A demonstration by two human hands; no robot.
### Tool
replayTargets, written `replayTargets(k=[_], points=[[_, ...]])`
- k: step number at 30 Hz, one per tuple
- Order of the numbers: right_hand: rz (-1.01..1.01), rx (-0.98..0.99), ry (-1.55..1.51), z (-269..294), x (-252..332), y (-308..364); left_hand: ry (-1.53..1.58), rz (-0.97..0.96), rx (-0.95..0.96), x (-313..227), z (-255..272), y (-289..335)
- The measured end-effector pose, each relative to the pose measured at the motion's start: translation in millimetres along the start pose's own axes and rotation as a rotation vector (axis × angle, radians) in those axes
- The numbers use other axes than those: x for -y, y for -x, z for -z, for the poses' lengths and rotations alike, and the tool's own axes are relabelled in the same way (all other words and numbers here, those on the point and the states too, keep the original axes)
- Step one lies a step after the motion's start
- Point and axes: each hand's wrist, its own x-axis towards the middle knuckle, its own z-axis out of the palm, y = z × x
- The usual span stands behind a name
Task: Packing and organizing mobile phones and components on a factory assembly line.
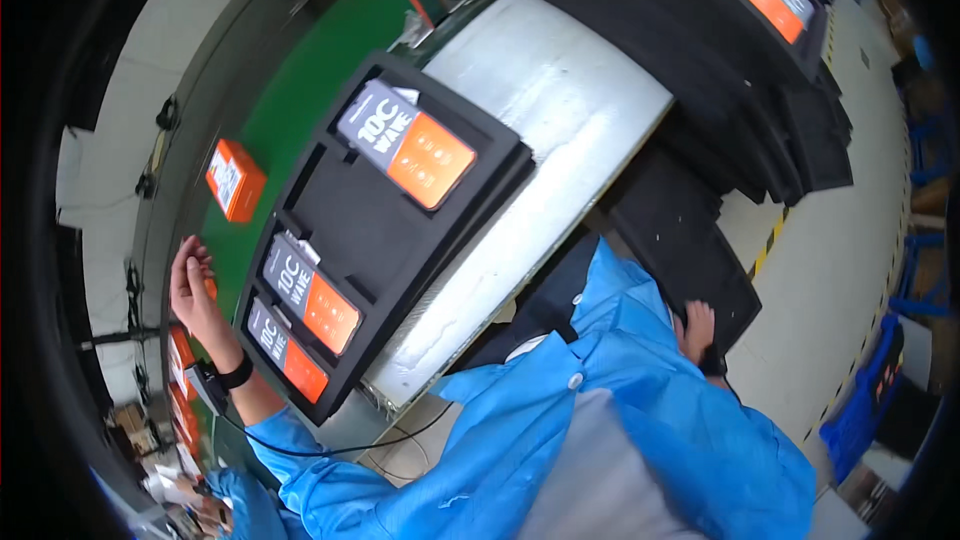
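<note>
My left hand point(194, 284) reaches over the green conveyor belt point(305, 68), its fingers bent inward. A sliver of orange shows beside the palm; the fingers hide what it belongs to. Close by on the belt stands an orange box point(238, 182) with a white label. To the right of that hand lies a black foam tray point(345, 202) with phones in grey and orange film: one phone point(408, 144) at the far end, a second phone point(312, 292) and a third phone point(286, 348) at the near end. My right hand point(694, 330), fingers outstretched, is at the edge of a dark foam sheet point(690, 250).
The tray rests on a metal bench point(560, 70). Black foam trays point(700, 70) are piled at the far right, with a phone point(775, 5) on top. More orange boxes point(182, 360) line the belt at left. A co-worker's blue sleeve point(245, 505) shows at lower left.
</note>
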Motion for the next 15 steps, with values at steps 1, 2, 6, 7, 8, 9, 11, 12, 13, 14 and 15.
replayTargets(k=[1,2,6,7,8,9,11,12,13,14,15], points=[[0.044,0.009,0.004,-19,-12,-33,-0.037,0.002,-0.016,6,4,11],[0.028,0.115,0.04,-39,-18,-73,-0.021,0.084,-0.025,19,12,22],[0.024,0.073,0.009,-73,3,-175,-0.008,0.334,0.008,-12,-5,61],[-0.058,0.098,0.001,-82,17,-184,-0.095,0.331,0.019,-32,-9,69],[0.152,0.108,-0.151,-58,54,-198,-0.201,0.254,0.015,-29,9,88],[0.328,0.152,-0.262,-35,69,-203,-0.193,0.259,-0.027,-31,7,102],[0.557,0.17,-0.453,49,127,-197,-0.168,0.355,-0.071,-19,10,133],[0.703,0.253,-0.483,85,146,-193,0.042,0.5,-0.053,-22,13,149],[0.839,0.333,-0.509,114,164,-192,0.113,0.578,-0.058,-30,12,163],[1.027,0.284,-0.583,131,185,-196,0.155,0.609,-0.09,-48,11,173],[1.193,0.216,-0.643,149,206,-203,0.22,0.625,-0.102,-56,5,176]])
